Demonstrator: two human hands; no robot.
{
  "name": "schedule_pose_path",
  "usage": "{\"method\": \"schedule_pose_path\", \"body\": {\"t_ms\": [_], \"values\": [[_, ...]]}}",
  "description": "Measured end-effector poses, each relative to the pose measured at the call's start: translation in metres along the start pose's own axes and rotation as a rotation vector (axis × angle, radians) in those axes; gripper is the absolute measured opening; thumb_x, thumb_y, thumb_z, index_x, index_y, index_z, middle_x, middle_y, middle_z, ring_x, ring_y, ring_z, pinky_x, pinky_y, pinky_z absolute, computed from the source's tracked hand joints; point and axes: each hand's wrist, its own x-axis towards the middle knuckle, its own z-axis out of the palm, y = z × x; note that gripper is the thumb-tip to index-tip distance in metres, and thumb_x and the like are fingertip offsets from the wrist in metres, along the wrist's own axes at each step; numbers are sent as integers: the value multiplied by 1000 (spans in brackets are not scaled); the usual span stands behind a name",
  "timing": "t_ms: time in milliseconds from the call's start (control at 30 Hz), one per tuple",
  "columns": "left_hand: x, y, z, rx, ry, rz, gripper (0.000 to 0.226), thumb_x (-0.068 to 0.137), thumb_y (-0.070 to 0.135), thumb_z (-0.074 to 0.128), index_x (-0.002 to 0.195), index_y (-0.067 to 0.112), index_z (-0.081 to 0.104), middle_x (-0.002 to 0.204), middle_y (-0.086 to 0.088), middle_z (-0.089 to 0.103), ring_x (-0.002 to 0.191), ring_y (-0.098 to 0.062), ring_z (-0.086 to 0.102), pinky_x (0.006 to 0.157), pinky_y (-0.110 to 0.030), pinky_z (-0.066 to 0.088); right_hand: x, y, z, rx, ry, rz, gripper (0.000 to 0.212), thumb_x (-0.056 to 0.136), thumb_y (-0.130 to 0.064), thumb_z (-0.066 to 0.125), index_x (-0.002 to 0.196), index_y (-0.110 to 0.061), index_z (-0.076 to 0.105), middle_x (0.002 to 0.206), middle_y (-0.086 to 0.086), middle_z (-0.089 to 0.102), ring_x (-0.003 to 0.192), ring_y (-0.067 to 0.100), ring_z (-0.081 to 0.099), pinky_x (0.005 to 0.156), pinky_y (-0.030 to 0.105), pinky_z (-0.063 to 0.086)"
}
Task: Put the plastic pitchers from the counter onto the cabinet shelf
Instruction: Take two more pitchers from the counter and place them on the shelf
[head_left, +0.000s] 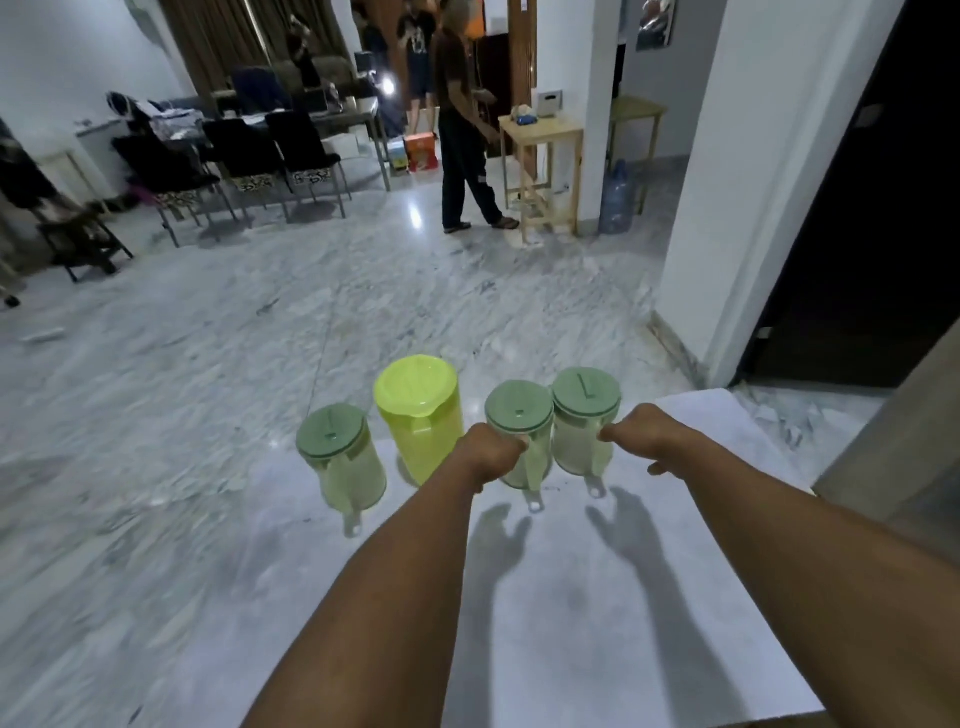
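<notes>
No text, label, brand, number or sign could be read anywhere in the view. The lids and sides of the four pitchers by the two hands carried no lettering that showed, and the orange box (420, 150) on the floor far beyond the hands bore a printed pattern too blurred to make out. The dark picture (655, 23) high on the wall, well beyond and to the right of the hands, was likewise too small and dim to yield any words.

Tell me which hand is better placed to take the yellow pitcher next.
Left. The left hand is right beside the yellow pitcher; the right hand is two pitchers farther away.
</notes>
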Motion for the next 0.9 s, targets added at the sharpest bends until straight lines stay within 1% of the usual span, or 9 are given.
{"method": "schedule_pose_path", "body": {"t_ms": [67, 100, 167, 233, 333, 567, 700, 800, 900], "values": [[24, -2, 19, -39, -25, -58, 58, 92, 45, 60, 130, 1, 57, 123, -23, 64, 111, -37, 64, 68, -32, 48, 23, 2, 4, 16, -20, 34, 51, 92, -29, 64, 131, 0, 48, 134, 19, 51, 120, 38, 53, 90, 48, 51], [33, -4, 27, -68, -32, -88, 65, 91, 49, 60, 136, 2, 54, 134, -22, 60, 120, -37, 61, 76, -35, 50, 32, 3, 6, 28, -30, 47, 54, 93, -29, 64, 134, 0, 46, 137, 19, 49, 123, 39, 52, 90, 48, 50], [47, -6, 40, -132, -55, -153, 72, 89, 56, 60, 140, 5, 49, 139, -18, 56, 119, -36, 60, 80, -37, 50, 48, 5, 12, 50, -61, 69, 57, 93, -29, 66, 137, -1, 45, 140, 18, 48, 125, 38, 51, 88, 47, 49], [58, -7, 48, -202, -84, -200, 63, 92, 53, 57, 136, 8, 52, 134, -17, 59, 105, -31, 61, 77, -37, 48, 62, 9, 18, 71, -96, 89, 55, 91, -30, 67, 135, -2, 47, 139, 18, 50, 124, 37, 52, 89, 47, 51], [67, -5, 54, -289, -95, -227, 40, 98, 35, 53, 127, 9, 59, 116, -13, 65, 79, -22, 55, 69, -31, 47, 77, 16, 25, 123, -127, 113, 49, 91, -29, 66, 130, -4, 50, 134, 16, 53, 119, 35, 55, 94, 50, 52], [55, -2, 51, -413, -116, -211, 25, 99, 24, 52, 118, 11, 61, 95, -9, 64, 77, -24, 61, 76, -38, 52, 69, 17, 29, 295, -109, 78, 41, 93, -30, 62, 128, -9, 55, 124, 14, 61, 114, 33, 58, 86, 46, 51], [28, 7, 35, -431, -161, -158, 22, 100, 22, 50, 106, 6, 64, 89, -11, 65, 67, -22, 60, 67, -35, 55, 32, 14, 7, 331, -90, 27, 38, 97, -38, 58, 117, -6, 60, 96, 17, 72, 88, 30, 65, 84, 43, 49], [-4, 18, 24, -407, -203, -98, 22, 102, 23, 49, 95, 7, 62, 81, -9, 64, 68, -22, 62, 66, -34, 58, -8, 18, -16, 332, -49, -10, 38, 98, -40, 58, 116, -7, 59, 108, 21, 74, 87, 30, 68, 90, 47, 52], [-41, 28, 17, -375, -236, 3, 19, 100, 23, 52, 98, 7, 62, 84, -8, 64, 70, -23, 63, 75, -38, 59, -59, 25, -39, 355, 36, -54, 39, 97, -41, 59, 116, -7, 59, 110, 21, 73, 89, 31, 71, 84, 46, 55]]}}
